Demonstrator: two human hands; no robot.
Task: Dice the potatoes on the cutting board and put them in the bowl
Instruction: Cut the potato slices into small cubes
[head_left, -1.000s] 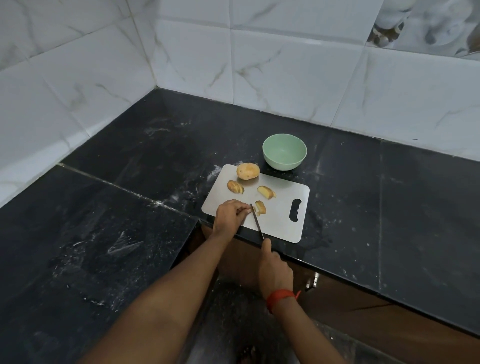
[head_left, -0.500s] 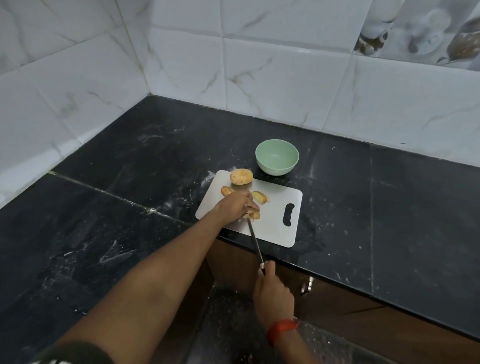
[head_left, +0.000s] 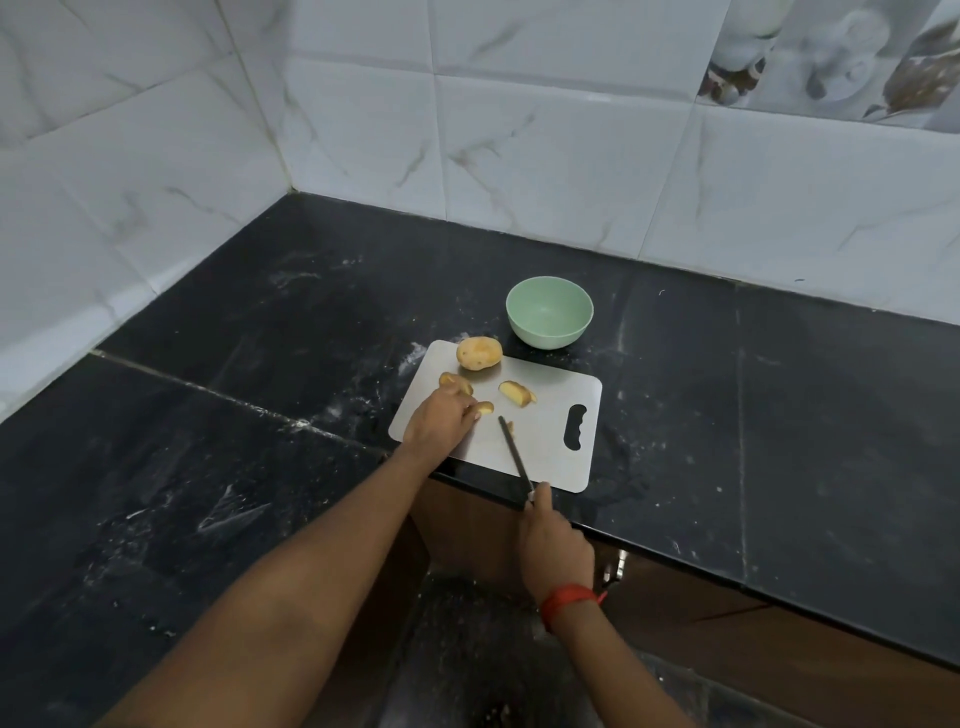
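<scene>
A white cutting board lies at the counter's front edge. On its far corner sits a whole potato. A cut potato wedge lies mid-board, and another piece peeks out beyond my left hand. My left hand rests on the board's left part and pinches a small potato piece at its fingertips. My right hand grips the handle of a knife, whose blade lies over the board beside a tiny potato bit. A pale green bowl, empty inside, stands just behind the board.
The black stone counter meets white tiled walls at the back and left. Pale dusty smears mark the counter around the board. Brown cabinet fronts sit below the counter edge on the right.
My left hand shifted left on the board with a small piece at its fingertips. The knife blade now lies apart from that hand, with a tiny bit beside it.
</scene>
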